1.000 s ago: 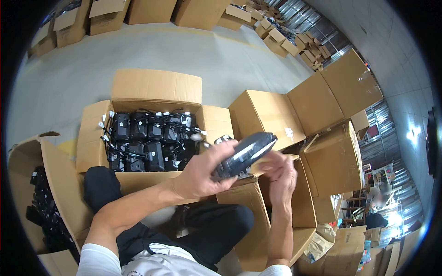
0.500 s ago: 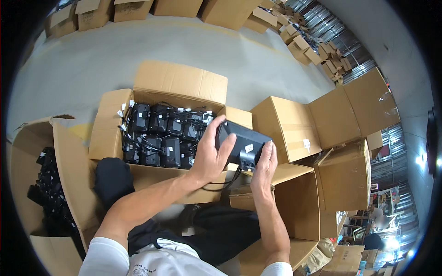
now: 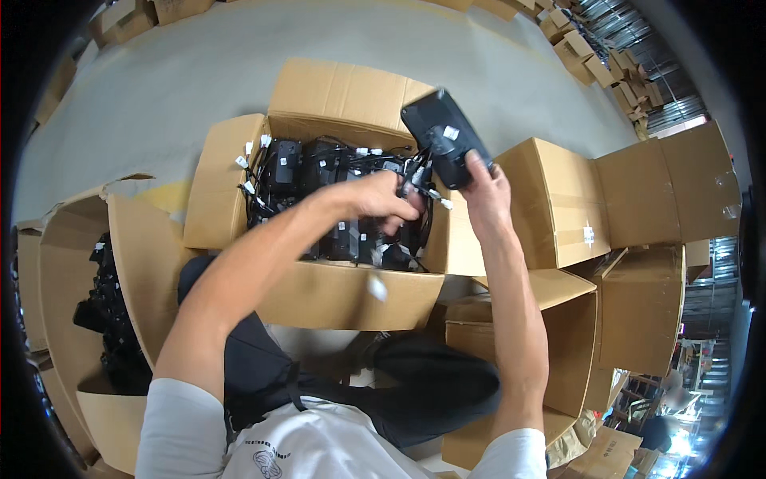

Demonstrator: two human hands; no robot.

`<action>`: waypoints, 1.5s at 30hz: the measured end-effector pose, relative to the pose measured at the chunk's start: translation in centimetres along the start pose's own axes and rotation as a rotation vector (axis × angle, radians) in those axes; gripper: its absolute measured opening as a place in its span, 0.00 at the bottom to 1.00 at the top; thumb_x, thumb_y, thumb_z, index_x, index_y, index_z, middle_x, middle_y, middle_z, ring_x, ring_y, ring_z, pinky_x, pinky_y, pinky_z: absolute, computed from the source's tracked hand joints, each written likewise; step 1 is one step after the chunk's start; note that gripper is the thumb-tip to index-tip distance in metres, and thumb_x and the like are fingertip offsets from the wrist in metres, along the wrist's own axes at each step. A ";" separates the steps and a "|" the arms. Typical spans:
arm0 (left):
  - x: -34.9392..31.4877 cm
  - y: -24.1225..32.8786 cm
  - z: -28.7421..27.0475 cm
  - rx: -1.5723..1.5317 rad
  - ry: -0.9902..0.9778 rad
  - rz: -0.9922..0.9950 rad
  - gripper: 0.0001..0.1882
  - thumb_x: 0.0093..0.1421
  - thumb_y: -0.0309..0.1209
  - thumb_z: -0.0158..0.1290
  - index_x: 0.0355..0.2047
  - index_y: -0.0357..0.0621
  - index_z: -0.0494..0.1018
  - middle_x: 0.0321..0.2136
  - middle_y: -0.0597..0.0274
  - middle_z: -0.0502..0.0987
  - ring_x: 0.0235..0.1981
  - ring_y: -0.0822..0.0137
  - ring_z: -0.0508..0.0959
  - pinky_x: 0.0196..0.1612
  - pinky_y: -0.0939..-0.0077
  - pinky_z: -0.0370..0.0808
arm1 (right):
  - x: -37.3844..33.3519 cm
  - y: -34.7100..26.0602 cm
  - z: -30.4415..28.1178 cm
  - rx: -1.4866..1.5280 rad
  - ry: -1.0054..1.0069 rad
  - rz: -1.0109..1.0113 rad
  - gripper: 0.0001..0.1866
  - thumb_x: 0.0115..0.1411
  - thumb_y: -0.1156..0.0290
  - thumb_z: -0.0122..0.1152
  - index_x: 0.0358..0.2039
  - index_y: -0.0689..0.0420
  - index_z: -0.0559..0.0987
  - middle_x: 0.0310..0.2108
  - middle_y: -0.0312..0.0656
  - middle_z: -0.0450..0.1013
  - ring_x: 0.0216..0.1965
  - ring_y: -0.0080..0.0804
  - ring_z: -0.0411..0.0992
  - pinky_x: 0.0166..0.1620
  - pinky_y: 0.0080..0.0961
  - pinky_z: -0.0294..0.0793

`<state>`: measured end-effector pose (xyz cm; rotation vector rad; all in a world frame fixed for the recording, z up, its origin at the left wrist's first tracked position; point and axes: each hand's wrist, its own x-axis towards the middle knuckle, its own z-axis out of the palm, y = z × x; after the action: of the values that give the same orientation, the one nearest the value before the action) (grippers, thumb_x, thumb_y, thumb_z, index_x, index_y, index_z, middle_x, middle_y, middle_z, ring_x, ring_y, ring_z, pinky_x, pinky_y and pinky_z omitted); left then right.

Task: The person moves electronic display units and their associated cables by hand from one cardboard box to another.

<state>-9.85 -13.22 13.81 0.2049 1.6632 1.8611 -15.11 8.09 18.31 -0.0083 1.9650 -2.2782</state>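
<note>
Left hand (image 3: 381, 197) has moved to thin cables (image 3: 414, 168), grip unclear; right hand (image 3: 488, 188) pinches a flat rectangular device (image 3: 447, 137).

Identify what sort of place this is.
Likely a warehouse or workshop: many cardboard boxes, one holding black devices, a broad grey floor, and a corrugated metal wall.

White short-sleeved T-shirt (image 3: 335, 443), sleeves (image 3: 185, 427) ending above the elbows; dark chest print (image 3: 271, 461), curved lettering over a small line drawing (shirt front wrinkled). Black trousers (image 3: 439, 383), plain, loose cut; narrow dark strip (image 3: 294, 387) at waist, drawstring or strap, can't tell. Forearms (image 3: 517, 319) bare. Left hand (image 3: 384, 199) and right hand (image 3: 488, 191) bare too, left blurred.
</note>
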 end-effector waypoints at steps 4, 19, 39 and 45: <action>0.8 -7.0 -8.7 1.121 0.189 0.061 0.06 0.51 0.30 0.59 0.25 0.41 0.80 0.24 0.45 0.80 0.29 0.48 0.83 0.34 0.55 0.77 | 0.5 12.3 -6.5 -0.178 -0.202 0.565 0.24 0.61 0.55 0.68 0.45 0.64 0.76 0.37 0.46 0.78 0.34 0.34 0.78 0.35 0.30 0.78; 2.1 -19.8 0.1 1.977 0.099 -0.015 0.38 0.58 0.56 0.57 0.53 0.30 0.76 0.52 0.39 0.75 0.54 0.42 0.73 0.55 0.46 0.70 | -2.2 24.5 -7.3 -0.118 -0.306 1.067 0.25 0.66 0.63 0.65 0.57 0.62 0.69 0.51 0.45 0.73 0.50 0.40 0.74 0.56 0.44 0.76; 0.1 -13.1 1.7 1.240 0.152 -0.059 0.18 0.63 0.44 0.55 0.36 0.38 0.79 0.35 0.45 0.82 0.39 0.46 0.82 0.43 0.50 0.77 | -1.2 26.9 -4.9 -1.008 -0.764 0.710 0.38 0.62 0.41 0.58 0.35 0.75 0.79 0.28 0.52 0.77 0.21 0.35 0.74 0.24 0.36 0.75; 1.1 -13.8 9.0 0.918 0.043 -0.155 0.28 0.65 0.53 0.50 0.38 0.37 0.79 0.36 0.39 0.81 0.40 0.41 0.81 0.46 0.48 0.77 | -1.3 27.1 -6.9 -1.471 -0.848 0.290 0.40 0.64 0.37 0.44 0.41 0.67 0.84 0.43 0.59 0.79 0.48 0.55 0.77 0.57 0.41 0.73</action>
<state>-1.44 -4.91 2.27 0.3912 2.3754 0.8816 -11.84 11.19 -9.27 -0.6220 2.2702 -0.1544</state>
